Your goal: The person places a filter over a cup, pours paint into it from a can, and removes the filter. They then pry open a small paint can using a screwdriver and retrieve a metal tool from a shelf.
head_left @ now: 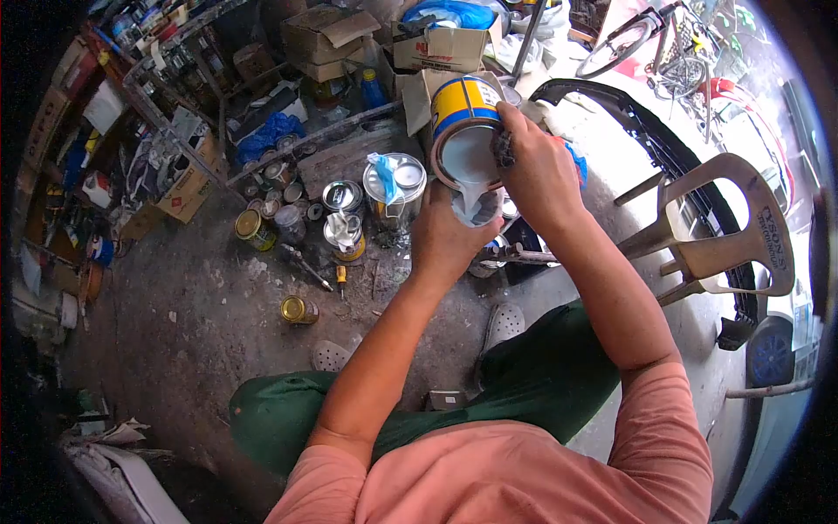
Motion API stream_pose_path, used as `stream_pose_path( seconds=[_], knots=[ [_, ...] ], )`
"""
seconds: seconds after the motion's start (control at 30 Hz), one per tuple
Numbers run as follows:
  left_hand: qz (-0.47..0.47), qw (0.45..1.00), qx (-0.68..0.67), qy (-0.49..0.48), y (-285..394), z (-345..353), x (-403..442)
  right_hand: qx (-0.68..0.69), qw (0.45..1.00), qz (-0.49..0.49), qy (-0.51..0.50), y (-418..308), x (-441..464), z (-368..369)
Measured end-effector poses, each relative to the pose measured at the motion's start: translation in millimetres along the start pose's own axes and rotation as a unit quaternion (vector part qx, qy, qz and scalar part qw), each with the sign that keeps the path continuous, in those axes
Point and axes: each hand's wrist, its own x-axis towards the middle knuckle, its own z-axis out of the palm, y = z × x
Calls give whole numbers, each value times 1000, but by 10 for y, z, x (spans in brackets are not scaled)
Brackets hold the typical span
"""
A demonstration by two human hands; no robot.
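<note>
My right hand [543, 170] grips a paint can [467, 98] with a yellow and blue label, tipped so its mouth faces down toward me. A dark crumpled rag [504, 150] is between that hand and the can's rim. Pale grey paint [467, 157] shows inside and runs over the lip. Just below, my left hand [443, 237] is wrapped around a small clear cup [491, 208], which catches the paint. Beyond my left wrist, a large tin [388, 205] stands on the floor with a light blue cloth [381, 177] on top.
Several smaller cans stand on the floor to the left, with a yellow-handled screwdriver [341, 279] and a gold-lidded tin [299, 309] nearer me. A plastic chair [720, 231] and a black car bumper [642, 131] are at right. Cardboard boxes [441, 51] line the back.
</note>
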Motion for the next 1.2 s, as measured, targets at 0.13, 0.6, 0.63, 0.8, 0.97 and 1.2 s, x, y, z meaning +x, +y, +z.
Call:
stream_pose_path(
  seconds=[0.13,0.6,0.63,0.8,0.97,1.2],
  knots=[
    [10,1000,-25,7,-22,21,11,-5,1000,-19,16,23,-1,22],
    [11,1000,-7,3,-23,19,14,3,999,-20,25,36,-11,31],
    [12,1000,-5,3,-7,9,10,3,999,-20,26,36,-11,31],
    [4,1000,5,5,6,-1,5,11,1000,-18,19,12,-10,-8],
    [-3,1000,0,2,42,-17,-1,15,1000,-20,17,8,-15,-14],
    [6,1000,-10,0,-15,10,12,13,1000,-15,13,-5,-16,-18]
  ],
)
